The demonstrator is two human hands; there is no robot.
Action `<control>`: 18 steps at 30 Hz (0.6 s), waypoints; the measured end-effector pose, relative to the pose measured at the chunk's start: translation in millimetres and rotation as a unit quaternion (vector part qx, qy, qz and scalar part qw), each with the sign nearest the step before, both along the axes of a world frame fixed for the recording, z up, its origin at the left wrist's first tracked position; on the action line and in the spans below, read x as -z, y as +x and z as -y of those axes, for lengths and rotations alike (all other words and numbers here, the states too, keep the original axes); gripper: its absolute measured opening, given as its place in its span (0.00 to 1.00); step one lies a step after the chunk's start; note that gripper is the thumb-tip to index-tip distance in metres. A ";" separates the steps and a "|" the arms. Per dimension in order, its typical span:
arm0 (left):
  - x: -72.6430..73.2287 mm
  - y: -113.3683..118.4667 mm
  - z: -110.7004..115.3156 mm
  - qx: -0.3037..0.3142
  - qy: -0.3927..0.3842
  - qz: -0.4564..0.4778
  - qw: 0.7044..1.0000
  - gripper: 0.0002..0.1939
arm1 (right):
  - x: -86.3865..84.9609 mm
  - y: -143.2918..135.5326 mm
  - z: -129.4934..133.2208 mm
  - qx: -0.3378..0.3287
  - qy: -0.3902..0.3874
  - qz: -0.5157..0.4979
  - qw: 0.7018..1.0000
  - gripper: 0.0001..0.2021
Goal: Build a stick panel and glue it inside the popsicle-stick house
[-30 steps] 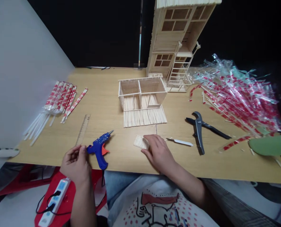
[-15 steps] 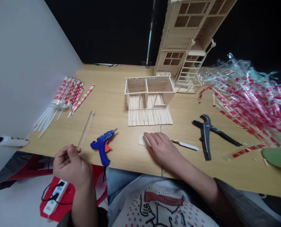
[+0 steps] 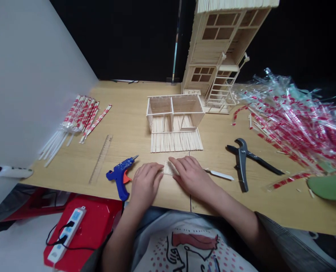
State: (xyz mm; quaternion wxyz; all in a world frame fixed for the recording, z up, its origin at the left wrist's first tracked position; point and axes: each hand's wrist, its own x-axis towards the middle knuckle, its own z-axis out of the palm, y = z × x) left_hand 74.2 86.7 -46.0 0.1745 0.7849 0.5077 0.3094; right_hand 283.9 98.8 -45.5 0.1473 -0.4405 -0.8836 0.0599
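A small panel of glued wooden sticks point(image 3: 169, 168) lies flat near the table's front edge. My left hand point(image 3: 145, 184) rests on the table with its fingertips at the panel's left edge. My right hand point(image 3: 191, 174) lies palm down over the panel's right side. A blue glue gun point(image 3: 119, 175) lies just left of my left hand. Behind the panel sits a low open-topped stick box on a stick floor point(image 3: 174, 126).
A tall stick house point(image 3: 216, 49) stands at the back. Black cutters point(image 3: 242, 161) and a white knife point(image 3: 219, 174) lie to the right, before a heap of red-and-clear wrappers point(image 3: 292, 121). Wrapped chopsticks point(image 3: 79, 115) and a clear ruler point(image 3: 100, 159) lie left. A power strip point(image 3: 66, 235) sits below.
My left hand has moved right from the table's front-left edge, past the glue gun, to the stick panel's left edge. My right hand stays on the panel.
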 end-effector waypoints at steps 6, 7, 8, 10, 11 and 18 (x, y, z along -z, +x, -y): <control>-36.9 13.6 12.9 -0.038 -0.066 0.214 0.974 0.05 | -1.4 2.9 -1.9 -0.001 0.006 -0.004 1.000 0.23; -47.1 15.1 17.9 -0.035 -0.097 0.263 0.959 0.06 | -1.4 4.2 -2.3 0.001 0.003 -0.007 1.000 0.23; -57.0 16.0 22.5 -0.020 -0.119 0.323 0.939 0.08 | -1.2 5.8 -2.7 0.003 -0.001 -0.011 1.000 0.23; -72.9 15.9 27.7 0.043 -0.145 0.418 0.896 0.14 | -0.4 9.4 -3.5 0.007 -0.012 -0.019 1.000 0.23; -78.2 15.7 27.8 0.081 -0.141 0.452 0.877 0.18 | 0.0 11.1 -3.8 0.009 -0.018 -0.023 1.000 0.23; -90.6 50.6 22.3 0.293 -0.310 0.560 0.710 0.25 | 0.1 17.4 -3.8 0.021 -0.038 -0.054 0.998 0.23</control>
